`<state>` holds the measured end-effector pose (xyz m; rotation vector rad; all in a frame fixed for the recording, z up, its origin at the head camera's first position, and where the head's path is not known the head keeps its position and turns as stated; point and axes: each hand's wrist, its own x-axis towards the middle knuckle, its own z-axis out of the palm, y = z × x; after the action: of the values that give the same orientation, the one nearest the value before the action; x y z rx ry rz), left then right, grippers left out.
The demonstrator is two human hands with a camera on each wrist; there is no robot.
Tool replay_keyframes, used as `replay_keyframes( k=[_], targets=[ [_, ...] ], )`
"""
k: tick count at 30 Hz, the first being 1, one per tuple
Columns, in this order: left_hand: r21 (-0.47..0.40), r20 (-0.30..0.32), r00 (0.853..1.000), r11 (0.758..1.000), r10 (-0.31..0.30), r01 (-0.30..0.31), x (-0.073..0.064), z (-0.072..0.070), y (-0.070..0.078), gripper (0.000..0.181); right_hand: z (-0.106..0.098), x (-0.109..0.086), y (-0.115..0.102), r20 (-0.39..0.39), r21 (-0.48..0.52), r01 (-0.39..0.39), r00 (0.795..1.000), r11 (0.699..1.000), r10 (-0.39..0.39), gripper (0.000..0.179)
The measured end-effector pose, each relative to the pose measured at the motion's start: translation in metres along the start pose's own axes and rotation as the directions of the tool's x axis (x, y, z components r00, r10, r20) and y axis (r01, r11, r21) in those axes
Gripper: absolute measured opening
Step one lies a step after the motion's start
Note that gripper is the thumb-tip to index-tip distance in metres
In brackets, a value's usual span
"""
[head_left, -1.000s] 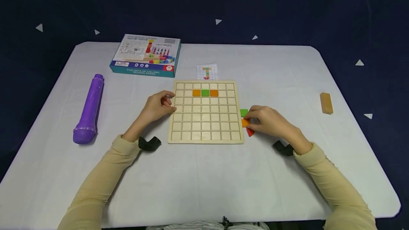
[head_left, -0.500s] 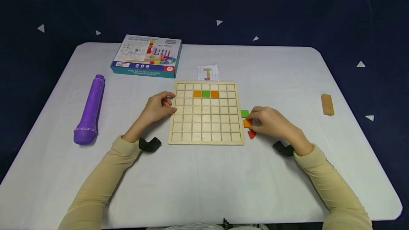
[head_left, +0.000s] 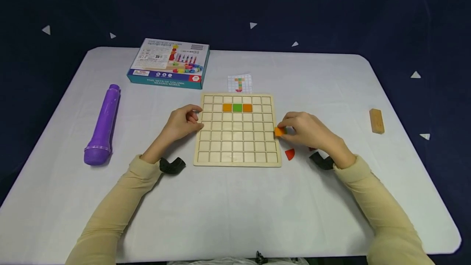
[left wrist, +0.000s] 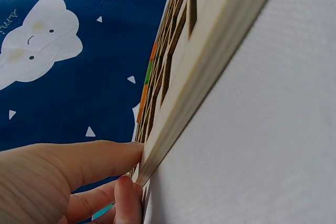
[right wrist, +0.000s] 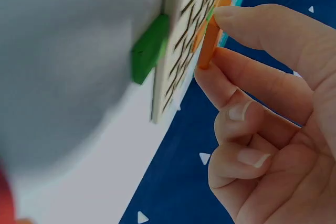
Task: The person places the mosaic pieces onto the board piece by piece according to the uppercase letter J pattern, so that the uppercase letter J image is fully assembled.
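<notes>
A wooden grid board (head_left: pixel 237 164) lies in front of me. In its second row from the back sit an orange square tile (head_left: pixel 227 107), a green one (head_left: pixel 237 107) and another orange one (head_left: pixel 247 107). My left hand (head_left: pixel 180 122) touches the board's left edge with thumb and fingertips. Between thumb and fingers, my right hand (head_left: pixel 309 132) pinches a loose orange square tile (right wrist: pixel 210 40) at the board's right edge. A loose green tile (right wrist: pixel 149 51) lies beside that edge, mostly behind the hand in the head view. A red quarter-round tile (head_left: pixel 290 154) lies nearer me.
A pattern card (head_left: pixel 239 83) lies behind the board. A teal-edged box (head_left: pixel 167 64) stands back left, with a purple microphone-shaped object (head_left: pixel 103 126) in front of it. A wooden block (head_left: pixel 376 121) lies far right. Part of another red piece (head_left: pixel 312 149) shows under the right hand.
My right hand has moved away from me with the orange tile, from beside the red piece to the board's right edge. The left hand stays where it was.
</notes>
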<state>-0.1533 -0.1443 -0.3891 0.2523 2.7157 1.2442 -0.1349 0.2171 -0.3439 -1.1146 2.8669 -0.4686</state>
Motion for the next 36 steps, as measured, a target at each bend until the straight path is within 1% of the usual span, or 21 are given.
replay_keyframes(
  k=[6,9,13,22,36],
  targets=[
    [0.001,-0.001,1.0,1.0,0.003,-0.003,0.0,0.0,0.001,0.044,0.0,0.018,-0.005,-0.022,0.005,0.033,0.999,0.999,-0.033,0.02],
    [-0.001,0.001,1.0,1.0,0.003,-0.003,0.0,0.0,0.001,0.044,0.0,0.027,-0.006,0.002,-0.003,0.039,0.999,0.999,-0.039,0.02],
    [-0.004,0.001,1.0,1.0,0.002,-0.002,0.0,0.0,0.001,0.044,0.003,0.038,-0.008,0.031,-0.017,0.068,0.997,0.998,-0.067,0.02],
    [-0.009,-0.002,1.0,1.0,0.007,-0.007,0.001,0.0,-0.001,0.044,0.01,0.056,-0.013,0.037,-0.016,0.109,0.993,0.994,-0.108,0.021],
    [-0.016,0.001,1.0,1.0,0.01,-0.01,0.001,0.0,-0.001,0.044,0.014,0.076,-0.019,0.088,-0.024,0.089,0.992,0.996,-0.087,0.021]
  ],
)
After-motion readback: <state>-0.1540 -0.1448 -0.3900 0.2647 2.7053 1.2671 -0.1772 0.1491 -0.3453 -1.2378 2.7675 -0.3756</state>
